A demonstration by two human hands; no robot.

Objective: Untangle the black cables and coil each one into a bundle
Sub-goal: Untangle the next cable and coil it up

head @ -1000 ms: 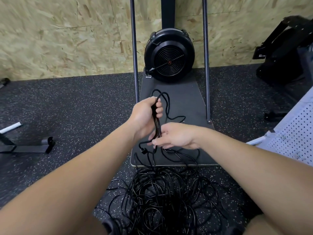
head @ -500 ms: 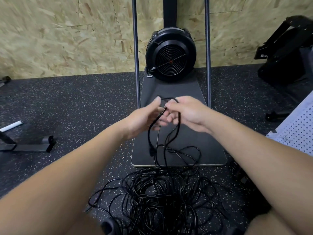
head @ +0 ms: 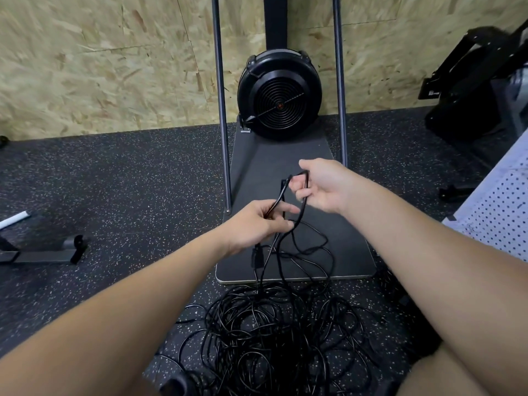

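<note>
A big tangle of thin black cables (head: 274, 335) lies on the speckled floor between my forearms. One cable strand (head: 297, 224) rises from the pile into both hands. My left hand (head: 254, 227) pinches this strand low, with a black plug (head: 258, 257) dangling just below it. Higher and to the right, my right hand (head: 320, 187) grips a loop of the same cable, fingers curled round it. Loose loops (head: 317, 247) of the cable rest on the dark platform beneath the hands.
A dark platform (head: 351, 252) with two upright metal poles (head: 221, 110) and a round black fan unit (head: 279, 97) stands ahead against the chipboard wall. A metal frame foot (head: 48, 250) lies at left, black equipment (head: 474, 104) at right, a perforated white panel (head: 497, 212) at far right.
The hands have drawn apart: my right hand went up and right with a loop, my left hand dropped lower along the strand. The cable now stretches between them.
</note>
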